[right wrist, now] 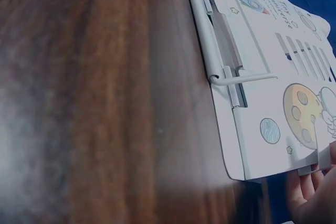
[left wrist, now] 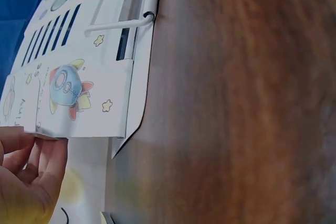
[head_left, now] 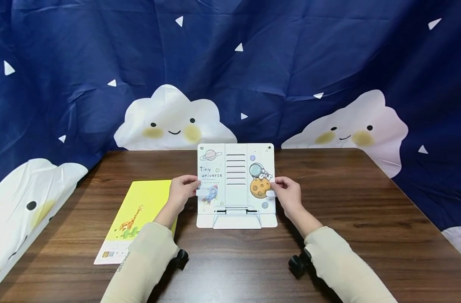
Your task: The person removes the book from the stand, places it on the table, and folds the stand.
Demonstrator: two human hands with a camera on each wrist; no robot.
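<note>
A white book stand (head_left: pixel 235 198) with space drawings and the words "Tiny universe" stands upright on the table, its wire page holder (head_left: pixel 238 218) low at the front. My left hand (head_left: pixel 182 191) pinches its left edge by a small side clip (head_left: pixel 202 192). On the opposite edge, my right hand (head_left: pixel 289 193) pinches beside the other clip (head_left: pixel 270 193). The left wrist view shows the left fingers (left wrist: pixel 50 166) behind the panel. In the right wrist view the right hand (right wrist: pixel 317 192) sits at the panel's edge, partly cut off by the frame.
A yellow book (head_left: pixel 139 210) with a giraffe on its cover lies left of the stand, partly under the left forearm. The brown wooden table (head_left: pixel 340 210) ends before a dark blue curtain (head_left: pixel 268 75) with clouds.
</note>
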